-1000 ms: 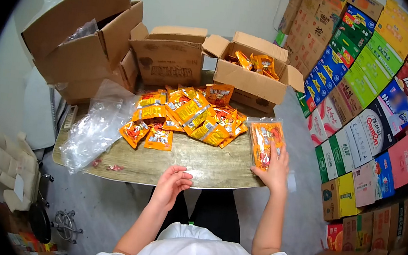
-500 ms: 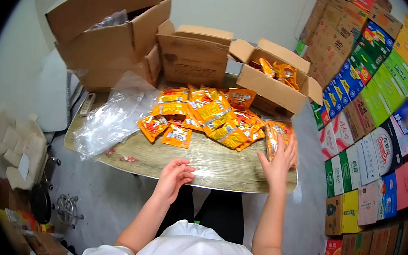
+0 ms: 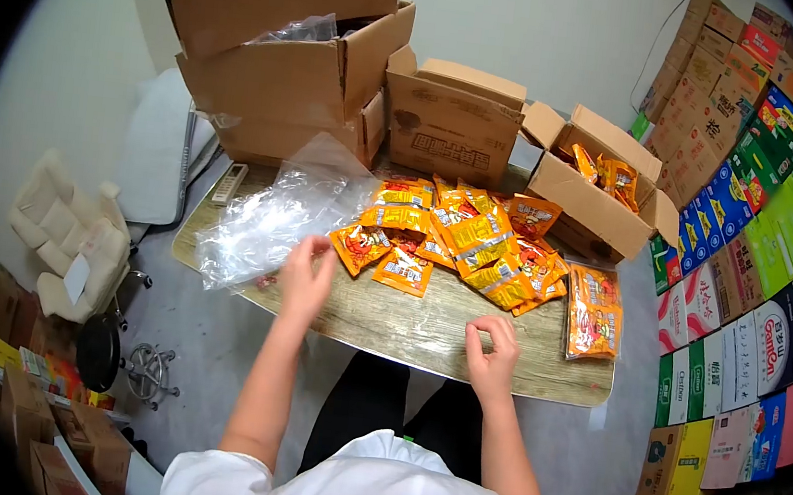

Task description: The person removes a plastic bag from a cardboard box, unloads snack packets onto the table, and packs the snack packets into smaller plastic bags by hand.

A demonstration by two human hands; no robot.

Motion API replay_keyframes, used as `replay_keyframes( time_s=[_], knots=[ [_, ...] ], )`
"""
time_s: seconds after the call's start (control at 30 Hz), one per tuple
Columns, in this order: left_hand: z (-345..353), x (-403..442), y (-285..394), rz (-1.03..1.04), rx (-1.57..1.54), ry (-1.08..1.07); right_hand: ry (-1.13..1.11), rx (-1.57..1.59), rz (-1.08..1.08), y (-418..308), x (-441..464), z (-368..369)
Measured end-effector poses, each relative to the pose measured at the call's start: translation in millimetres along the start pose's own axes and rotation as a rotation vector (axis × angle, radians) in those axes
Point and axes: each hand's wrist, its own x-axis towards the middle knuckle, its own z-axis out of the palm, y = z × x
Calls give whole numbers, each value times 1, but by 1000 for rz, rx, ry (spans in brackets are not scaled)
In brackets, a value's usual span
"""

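Observation:
My left hand (image 3: 305, 277) is over the table's front left, fingers apart and holding nothing, between the clear plastic bags (image 3: 274, 220) and a heap of orange snack packets (image 3: 475, 236). Above the front edge of the wooden table (image 3: 389, 319), my right hand (image 3: 492, 349) has its fingers curled together, with nothing visible in them. A clear bag filled with orange packets (image 3: 594, 312) lies flat at the table's right end, apart from both hands.
Open cardboard boxes line the table's back; the right one (image 3: 589, 205) holds orange packets. A white remote (image 3: 229, 184) lies at the left. Stacked cartons (image 3: 746, 323) stand on the right, and a cream chair (image 3: 70, 223) on the left.
My right hand has let go of the filled bag and moved left, its fingers curling. My left hand has moved left and forward to the plastic bags. The view has turned left.

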Motion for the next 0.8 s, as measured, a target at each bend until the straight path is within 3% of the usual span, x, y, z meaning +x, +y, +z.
replay_keyframes(
  time_s=[0.07, 0.13, 0.2, 0.23, 0.37, 0.43, 0.47, 0.53, 0.57, 0.7, 0.77, 0.8],
  knots=[
    [-10, 28, -10, 143, 301, 50, -26, 15, 38, 0, 0, -1],
    [-7, 38, -22, 172, 387, 44, -29, 18, 39, -1, 1, -3],
    [-1, 41, -27, -9, 856, -220, -27, 18, 43, -3, 3, -7],
    [0, 45, -29, -82, 840, -336, -23, 20, 52, -3, 3, -9],
    [2, 44, -32, -124, 807, -340, -27, 21, 111, -4, 2, -20],
    [4, 40, -36, 64, 711, -72, -25, 16, 118, -4, 1, -22],
    [5, 38, -38, 63, 710, -73, -22, 14, 124, -4, 1, -23],
    [-3, 33, -18, 351, 404, -11, -29, 36, 145, -8, 2, -23],
    [-6, 27, -5, 354, 401, -14, -33, 59, 166, -10, 2, -22],
    [-18, -18, 59, 590, 394, -277, -53, 223, 308, 1, -4, -18],
    [-18, -41, 75, 668, 380, -392, 26, 767, 497, 1, 1, -20],
    [-16, -51, 78, 692, 325, -477, 42, 754, 504, -1, 3, -22]
  ],
)
